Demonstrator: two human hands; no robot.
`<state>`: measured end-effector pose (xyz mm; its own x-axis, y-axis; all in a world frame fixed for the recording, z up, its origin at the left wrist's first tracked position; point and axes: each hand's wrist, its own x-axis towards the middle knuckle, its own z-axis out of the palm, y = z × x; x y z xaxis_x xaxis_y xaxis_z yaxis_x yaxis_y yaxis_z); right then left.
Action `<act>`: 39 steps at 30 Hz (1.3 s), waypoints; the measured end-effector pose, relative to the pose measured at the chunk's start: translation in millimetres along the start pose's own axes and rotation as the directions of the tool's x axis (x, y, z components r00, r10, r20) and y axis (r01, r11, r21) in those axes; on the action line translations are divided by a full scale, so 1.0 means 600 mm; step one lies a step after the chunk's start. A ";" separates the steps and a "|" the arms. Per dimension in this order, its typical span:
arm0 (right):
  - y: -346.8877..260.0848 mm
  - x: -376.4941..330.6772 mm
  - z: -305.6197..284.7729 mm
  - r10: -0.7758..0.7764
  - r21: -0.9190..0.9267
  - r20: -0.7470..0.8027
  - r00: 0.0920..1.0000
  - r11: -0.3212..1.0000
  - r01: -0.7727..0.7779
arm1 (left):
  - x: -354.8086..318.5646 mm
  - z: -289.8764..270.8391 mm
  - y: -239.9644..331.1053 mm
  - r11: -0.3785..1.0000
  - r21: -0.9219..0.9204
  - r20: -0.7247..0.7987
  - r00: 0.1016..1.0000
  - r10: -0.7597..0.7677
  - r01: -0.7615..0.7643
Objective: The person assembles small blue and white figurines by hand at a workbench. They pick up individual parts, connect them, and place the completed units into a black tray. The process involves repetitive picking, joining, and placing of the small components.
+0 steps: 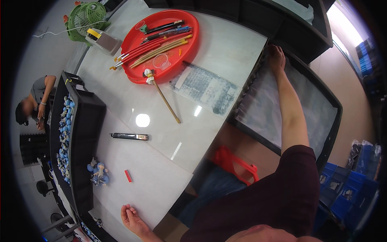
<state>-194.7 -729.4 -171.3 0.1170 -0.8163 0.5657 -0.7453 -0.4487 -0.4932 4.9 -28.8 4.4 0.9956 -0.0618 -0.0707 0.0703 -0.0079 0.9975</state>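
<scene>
your right hand [276,58] is reaching to the far end of the black tray [258,138], which is standing beside the table [225,44] on your right and holding a translucent film [296,107]; your fingers are bending at the rim there, and i cannot tell whether they are gripping it. your left hand [132,220] is resting near the table's near edge with its fingers in a loose, narrow curl, and i cannot tell whether anything is sitting inside. the red block [127,176] is lying nearest that hand, apart from it, with blue figurines [98,173] standing beyond it, beside a dark bin [88,117] that is holding many blue pieces [64,141]. a slim black-and-silver tool [129,136] is lying farther up the table. a wooden stick [166,99] is leaning its white-wrapped head on the red dish [192,46], which is holding brushes and pens [169,34]. a clear sheet [205,90] is lying between that dish and the tray. at far left, another person [46,86] is bending over their own hands.
</scene>
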 end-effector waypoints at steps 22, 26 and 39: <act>-0.001 0.031 0.033 0.208 -0.171 0.350 0.913 0.973 -0.156 | -0.003 0.006 0.002 0.999 0.039 0.013 1.000 0.008 -0.009; 0.008 0.027 0.025 0.237 -0.196 0.412 0.880 0.966 -0.168 | 0.000 0.000 -0.002 1.000 0.027 0.029 1.000 0.009 -0.010; -0.061 -0.143 -0.208 -0.140 0.380 0.077 0.987 0.919 0.101 | -0.012 0.019 0.011 0.999 0.028 0.053 0.998 0.034 -0.036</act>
<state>-259.7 -597.4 -119.3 0.2708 -0.7708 0.5767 -0.4239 -0.6333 -0.6475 -2.7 -39.8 11.2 0.9927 -0.1152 -0.0365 0.0328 -0.0334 0.9989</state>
